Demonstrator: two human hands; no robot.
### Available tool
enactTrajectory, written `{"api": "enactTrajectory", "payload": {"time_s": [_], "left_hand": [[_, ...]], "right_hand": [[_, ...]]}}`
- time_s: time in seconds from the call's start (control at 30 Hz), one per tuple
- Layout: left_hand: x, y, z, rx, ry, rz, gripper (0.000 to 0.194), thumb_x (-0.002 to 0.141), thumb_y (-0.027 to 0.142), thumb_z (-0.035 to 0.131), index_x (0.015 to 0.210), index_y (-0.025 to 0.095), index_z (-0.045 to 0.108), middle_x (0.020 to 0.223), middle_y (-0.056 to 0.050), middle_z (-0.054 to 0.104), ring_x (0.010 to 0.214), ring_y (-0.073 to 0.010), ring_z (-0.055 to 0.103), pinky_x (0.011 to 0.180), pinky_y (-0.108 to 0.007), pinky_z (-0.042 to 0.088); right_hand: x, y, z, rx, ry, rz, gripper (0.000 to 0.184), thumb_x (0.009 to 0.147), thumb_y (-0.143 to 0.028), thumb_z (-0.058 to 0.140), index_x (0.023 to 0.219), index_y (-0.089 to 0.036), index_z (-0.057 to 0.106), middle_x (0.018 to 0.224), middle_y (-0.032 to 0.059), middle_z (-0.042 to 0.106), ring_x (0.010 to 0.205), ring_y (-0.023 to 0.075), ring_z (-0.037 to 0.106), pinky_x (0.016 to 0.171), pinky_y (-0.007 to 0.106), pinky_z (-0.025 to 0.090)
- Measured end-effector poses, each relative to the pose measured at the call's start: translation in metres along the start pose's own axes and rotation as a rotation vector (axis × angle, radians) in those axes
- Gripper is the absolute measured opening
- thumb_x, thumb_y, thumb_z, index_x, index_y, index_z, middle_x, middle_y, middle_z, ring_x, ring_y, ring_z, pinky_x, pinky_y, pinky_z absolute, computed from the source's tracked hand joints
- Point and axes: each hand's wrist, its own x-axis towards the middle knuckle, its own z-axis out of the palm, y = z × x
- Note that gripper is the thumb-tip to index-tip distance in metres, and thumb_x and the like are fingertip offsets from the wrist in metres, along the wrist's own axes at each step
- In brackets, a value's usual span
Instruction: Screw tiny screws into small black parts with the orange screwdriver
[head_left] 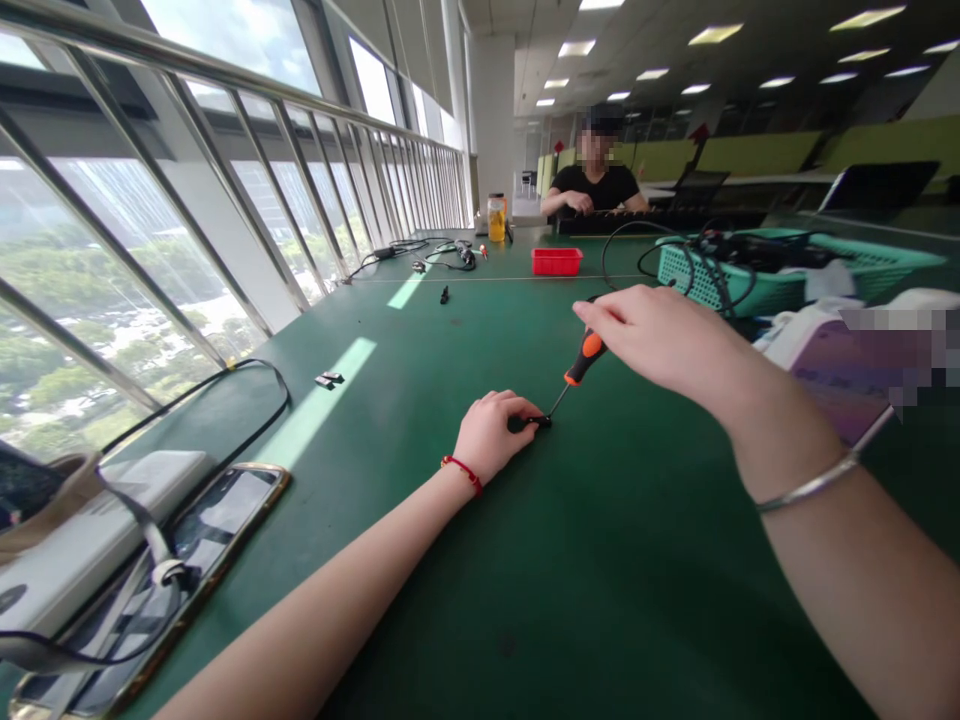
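My left hand [495, 435], with a red bracelet at the wrist, pinches a small black part [541, 421] down on the green table [465, 590]. Its exact kind is too small to make out. My right hand [645, 335] is wrapped over the handle of a screwdriver [585, 356], which is black and orange. The screwdriver leans, its thin shaft slanting down to the left, and the tip meets the black part beside my left fingertips. Under my left fingers most of the part is hidden.
At left lie a phone [247, 490], a white box-shaped device [157, 490] and a black cable [281, 385]. Small pieces [330, 380] rest nearby. Farther off are a red tray [556, 262], a bottle [496, 218] and a teal basket [862, 262] of cables. A person [596, 185] sits across.
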Motion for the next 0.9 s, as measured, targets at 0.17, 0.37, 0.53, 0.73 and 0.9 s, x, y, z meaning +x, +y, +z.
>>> {"api": "enactTrajectory", "payload": {"time_s": [0.17,0.37,0.53,0.73,0.9], "left_hand": [[-0.0007,0.0015,-0.0008,-0.016,0.004,-0.003,0.017,0.076,0.019,0.059,0.087,0.023,0.072,0.087,0.000,0.068,0.086,-0.0178,0.058,0.081,-0.029,0.048],[-0.0012,-0.0002,0.0010,-0.040,0.005,-0.005,0.017,0.077,0.019,0.060,0.087,0.023,0.073,0.087,-0.001,0.068,0.086,-0.0181,0.058,0.081,-0.030,0.048],[-0.0003,-0.0017,0.0008,-0.108,0.005,-0.046,0.014,0.077,0.021,0.064,0.087,0.022,0.073,0.088,-0.002,0.068,0.088,-0.0187,0.059,0.084,-0.032,0.047],[0.0013,-0.0050,0.0009,-0.206,-0.009,-0.094,0.013,0.076,0.023,0.067,0.087,0.020,0.074,0.091,-0.003,0.069,0.089,-0.0186,0.060,0.087,-0.032,0.047],[0.0023,-0.0052,-0.0008,-0.197,-0.033,-0.076,0.013,0.077,0.022,0.064,0.087,0.020,0.073,0.092,-0.003,0.069,0.090,-0.0189,0.061,0.086,-0.032,0.048]], "right_hand": [[-0.0046,0.0004,-0.0003,0.008,-0.015,-0.061,0.034,0.087,-0.044,0.036,0.084,-0.024,0.062,0.066,0.0022,0.059,0.058,0.0170,0.051,0.054,0.029,0.031],[-0.0054,0.0056,-0.0021,0.080,-0.161,-0.037,0.031,0.085,-0.042,0.038,0.096,-0.025,0.061,0.074,0.0022,0.062,0.054,0.0147,0.050,0.053,0.029,0.032],[-0.0064,-0.0006,0.0019,-0.101,-0.045,-0.003,0.043,0.088,-0.048,0.028,0.088,-0.026,0.064,0.074,0.0048,0.062,0.062,0.0199,0.054,0.056,0.030,0.030],[-0.0051,0.0015,0.0016,0.013,-0.104,-0.036,0.035,0.081,-0.042,0.043,0.110,-0.026,0.054,0.079,0.0025,0.062,0.056,0.0160,0.051,0.053,0.028,0.031],[-0.0067,0.0023,0.0004,-0.063,-0.081,-0.012,0.044,0.087,-0.053,0.026,0.092,-0.026,0.061,0.076,0.0047,0.062,0.062,0.0198,0.052,0.056,0.031,0.031]]}}
